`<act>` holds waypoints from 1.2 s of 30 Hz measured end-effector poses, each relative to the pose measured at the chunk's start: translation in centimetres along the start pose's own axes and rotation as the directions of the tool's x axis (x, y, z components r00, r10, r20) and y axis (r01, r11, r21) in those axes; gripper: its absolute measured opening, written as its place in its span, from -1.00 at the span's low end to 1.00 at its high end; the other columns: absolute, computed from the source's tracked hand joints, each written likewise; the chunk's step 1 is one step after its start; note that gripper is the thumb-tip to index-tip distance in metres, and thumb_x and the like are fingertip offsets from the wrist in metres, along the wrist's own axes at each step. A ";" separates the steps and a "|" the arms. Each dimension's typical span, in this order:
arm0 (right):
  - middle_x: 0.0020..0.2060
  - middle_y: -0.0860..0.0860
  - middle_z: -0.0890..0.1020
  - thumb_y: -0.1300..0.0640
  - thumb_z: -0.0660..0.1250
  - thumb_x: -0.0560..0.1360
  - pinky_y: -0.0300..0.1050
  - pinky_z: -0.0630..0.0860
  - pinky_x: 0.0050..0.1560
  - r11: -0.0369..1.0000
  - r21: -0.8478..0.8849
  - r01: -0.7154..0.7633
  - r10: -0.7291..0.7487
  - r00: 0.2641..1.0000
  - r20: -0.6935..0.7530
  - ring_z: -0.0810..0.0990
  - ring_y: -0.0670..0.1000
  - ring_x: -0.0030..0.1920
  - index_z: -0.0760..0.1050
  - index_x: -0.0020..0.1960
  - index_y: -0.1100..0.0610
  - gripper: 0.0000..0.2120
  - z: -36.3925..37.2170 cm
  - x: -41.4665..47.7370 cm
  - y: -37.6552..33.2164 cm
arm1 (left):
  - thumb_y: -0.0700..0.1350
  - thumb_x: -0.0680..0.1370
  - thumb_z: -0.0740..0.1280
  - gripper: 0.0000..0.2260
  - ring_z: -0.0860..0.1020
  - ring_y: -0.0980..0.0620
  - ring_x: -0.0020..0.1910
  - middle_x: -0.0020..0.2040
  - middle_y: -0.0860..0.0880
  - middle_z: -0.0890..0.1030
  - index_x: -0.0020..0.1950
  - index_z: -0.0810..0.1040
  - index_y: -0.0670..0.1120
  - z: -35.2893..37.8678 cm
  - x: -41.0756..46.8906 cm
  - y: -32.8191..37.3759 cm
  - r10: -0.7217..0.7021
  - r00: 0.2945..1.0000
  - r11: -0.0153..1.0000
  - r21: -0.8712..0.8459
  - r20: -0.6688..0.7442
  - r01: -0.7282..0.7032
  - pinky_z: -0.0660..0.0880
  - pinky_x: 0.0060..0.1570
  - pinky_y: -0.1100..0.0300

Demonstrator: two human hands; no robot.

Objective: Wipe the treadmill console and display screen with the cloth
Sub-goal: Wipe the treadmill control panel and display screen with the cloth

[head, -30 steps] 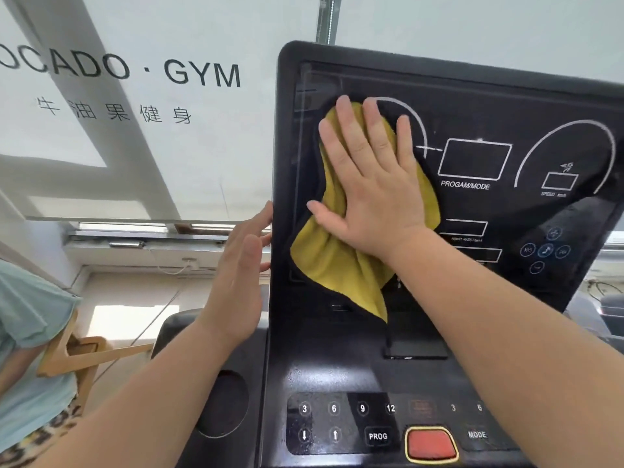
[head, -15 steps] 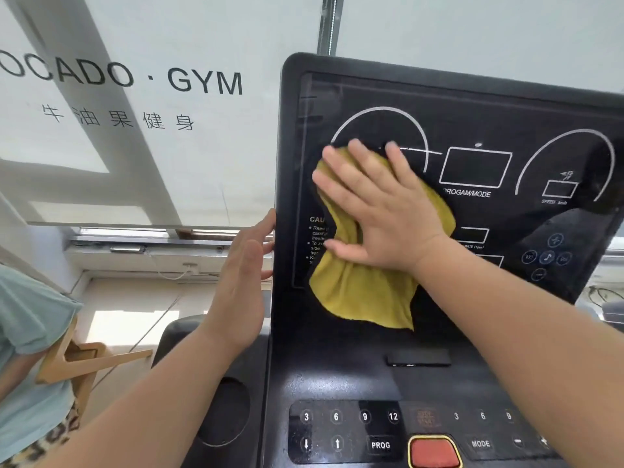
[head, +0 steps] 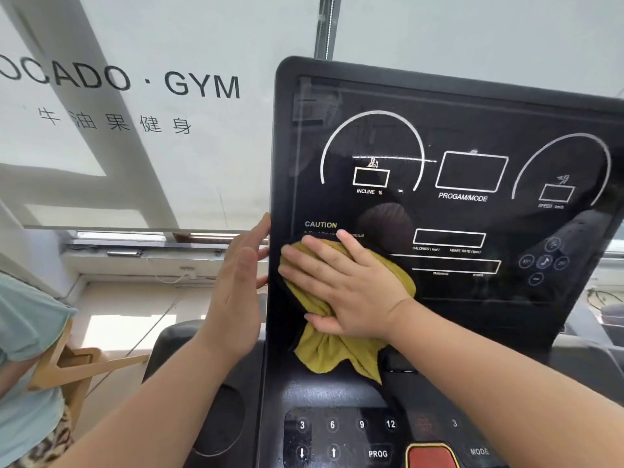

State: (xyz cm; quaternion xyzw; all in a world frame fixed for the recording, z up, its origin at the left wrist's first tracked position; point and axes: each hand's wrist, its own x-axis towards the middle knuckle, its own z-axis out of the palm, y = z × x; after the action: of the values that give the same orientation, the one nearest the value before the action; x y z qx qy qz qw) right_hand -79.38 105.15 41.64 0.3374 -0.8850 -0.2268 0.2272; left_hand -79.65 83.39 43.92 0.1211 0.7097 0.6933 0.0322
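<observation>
Keypad (head: 344, 437) at the btm of the console (head: 287, 184), nearest the camera, is seen dotted w/ fine specks or droplets beside the red stop btn (head: 430, 456), so it is judged not yet wiped. Just above it, the yellow cloth (head: 334, 352) is pressed flat to the lower-left part of the display screen (head: 472, 136) by the right hand (head: 351, 292). Its fingers (head: 314, 261) are held straight and spread, nothing is gripped, and the cloth's loose end hangs below the palm over the ledge. The CAUTION text (head: 320, 224) is partly covered. The left hand (head: 236, 285) is held upright at the console's left edge, fingers straight, tips at or touching the rim, nothing held; it is judged to be bracing. Farther up, the INCLINE box (head: 370, 177) and PROGAM/MODE box (head: 471, 175) look fairly clean, w/ faint streaks near the top-left corner. Specks are visible at right near the round btns (head: 544, 261). Progress is est. at approx. midway: left part in hand; right half, keypad & ledge prob. remaining. Behind, GYM lettering (head: 202, 86) is seen.
</observation>
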 end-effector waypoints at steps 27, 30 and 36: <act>0.67 0.09 0.04 -0.47 0.05 0.56 0.32 -0.19 0.58 0.964 -0.084 -0.252 0.242 0.964 -0.113 -0.01 0.21 0.66 -0.02 0.69 0.06 -0.10 -5.9 6.4 11.5 | 0.58 0.47 -0.11 -0.23 0.35 0.06 0.50 0.50 0.24 0.37 0.57 0.28 0.24 -0.3 0.1 -0.1 0.055 0.998 0.989 0.141 0.002 -0.055 0.35 0.41 -0.26; 0.67 0.11 0.02 -0.47 0.04 0.56 0.37 -0.14 0.59 0.913 -0.049 -0.404 0.397 0.911 -0.113 -0.03 0.24 0.66 -0.04 0.69 0.08 -0.09 -7.7 8.8 13.2 | 0.60 0.43 -0.10 -0.21 0.38 0.14 0.47 0.48 0.26 0.38 0.56 0.29 0.26 -0.1 -0.3 0.2 0.028 1.000 0.996 0.087 -0.008 -0.028 0.36 0.41 -0.21; 0.68 0.05 0.01 -0.43 0.07 0.56 0.30 -0.19 0.61 0.964 -0.046 -0.260 0.258 0.965 -0.053 -0.07 0.20 0.66 -0.04 0.69 0.06 -0.11 -4.5 7.2 5.7 | 0.68 0.32 -0.08 -0.12 0.43 0.20 0.41 0.47 0.24 0.41 0.51 0.33 0.28 0.0 -0.3 0.4 -0.011 1.000 0.999 -0.033 -0.015 0.010 0.46 0.29 -0.02</act>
State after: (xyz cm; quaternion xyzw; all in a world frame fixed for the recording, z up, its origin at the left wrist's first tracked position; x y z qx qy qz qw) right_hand -84.52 102.78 50.22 0.2180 -0.9097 -0.2104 0.2840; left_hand -79.34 83.30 44.24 0.1115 0.6991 0.7055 0.0323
